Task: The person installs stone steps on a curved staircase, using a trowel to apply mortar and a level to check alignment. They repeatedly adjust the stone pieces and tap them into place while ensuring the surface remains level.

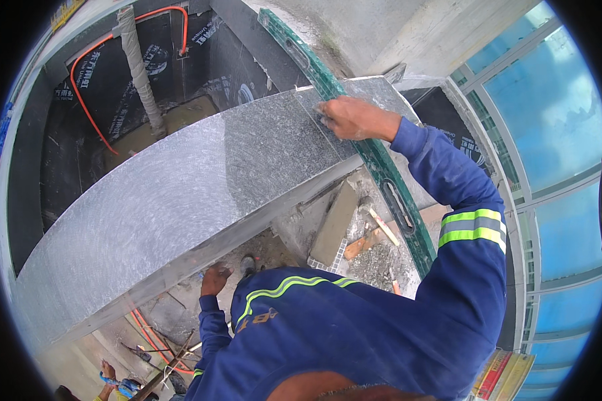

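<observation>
My right hand (358, 119) is closed around the edge of a long green spirit level (401, 207). The level lies slanting across the right end of a curved grey stone slab (160, 180), reaching past both its edges. The slab's surface is pale with swirl marks at left and darker near the level; a joint line runs across it beside my right hand. My left hand (215, 279) hangs below the slab's near edge, fingers partly spread, with nothing visible in it. Below the slab, a hammer (382, 226) with a pale handle lies on the rubble.
Behind the slab is a deep pit with black-lined walls (174, 67), a wrapped pipe (140, 73) and an orange hose (80, 93). A grey block (334, 224) leans near the hammer. Blue glass windows (548, 100) stand at right. Another person's hand (107, 371) shows at lower left.
</observation>
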A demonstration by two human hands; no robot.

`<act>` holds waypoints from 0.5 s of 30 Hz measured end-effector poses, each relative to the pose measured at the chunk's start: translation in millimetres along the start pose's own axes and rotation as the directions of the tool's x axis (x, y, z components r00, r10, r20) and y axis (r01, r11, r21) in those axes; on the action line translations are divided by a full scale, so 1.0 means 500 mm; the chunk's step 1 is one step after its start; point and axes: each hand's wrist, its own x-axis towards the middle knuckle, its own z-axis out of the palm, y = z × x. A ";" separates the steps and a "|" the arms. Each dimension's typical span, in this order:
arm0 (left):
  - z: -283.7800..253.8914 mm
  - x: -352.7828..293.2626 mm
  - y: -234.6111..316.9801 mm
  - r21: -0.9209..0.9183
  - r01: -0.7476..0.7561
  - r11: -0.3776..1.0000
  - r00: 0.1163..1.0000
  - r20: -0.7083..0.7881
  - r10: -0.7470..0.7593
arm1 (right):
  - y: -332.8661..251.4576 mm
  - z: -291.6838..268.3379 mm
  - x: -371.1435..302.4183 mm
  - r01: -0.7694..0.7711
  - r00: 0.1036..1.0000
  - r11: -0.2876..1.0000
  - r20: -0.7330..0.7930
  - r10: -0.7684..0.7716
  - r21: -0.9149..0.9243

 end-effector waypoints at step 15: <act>0.069 0.083 0.083 -0.008 -0.150 0.989 0.938 0.316 0.145 | -0.178 0.217 -0.184 -0.300 0.941 0.951 -0.187 0.282 -0.079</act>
